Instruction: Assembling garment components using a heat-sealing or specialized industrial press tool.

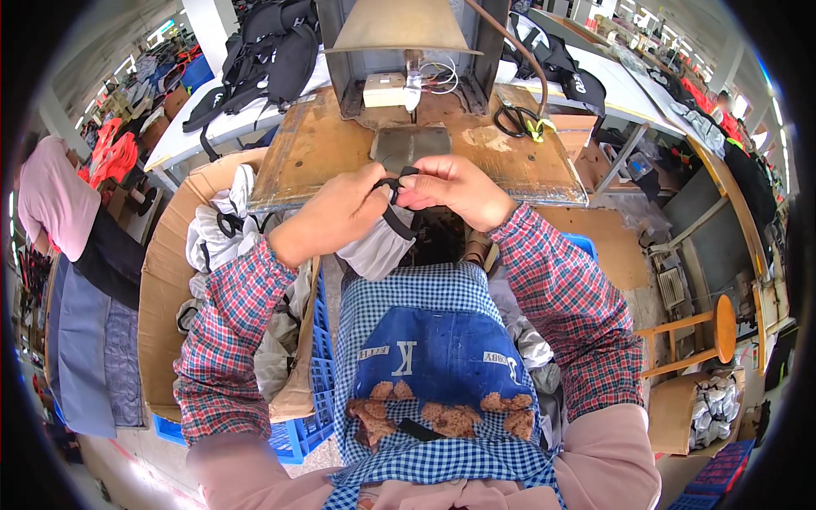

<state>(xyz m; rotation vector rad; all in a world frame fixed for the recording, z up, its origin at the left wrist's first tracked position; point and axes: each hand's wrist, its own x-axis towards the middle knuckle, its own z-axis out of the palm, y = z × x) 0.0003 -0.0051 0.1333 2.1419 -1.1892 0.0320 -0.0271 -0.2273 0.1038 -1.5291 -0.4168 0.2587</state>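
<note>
A black strap is pinched between the fingers of the left hand and those of the right hand, which are brought close together with thumbs and forefingers pressed on it. A light grey fabric piece, edged by the strap, is hung below the fingers. The strap's exact fold is partly hidden by the fingertips. Just beyond the fingers, a metal plate is seen at the near part of a worn wooden tabletop. Black-handled scissors are laid on that surface, beyond the fingers and to their right. Farther beyond, a pale switch box is framed by dark panels. To the left of the fingers, more grey fabric pieces are heaped in a cardboard box. Nearer than the fingers, a blue checked apron is worn over the lap.
</note>
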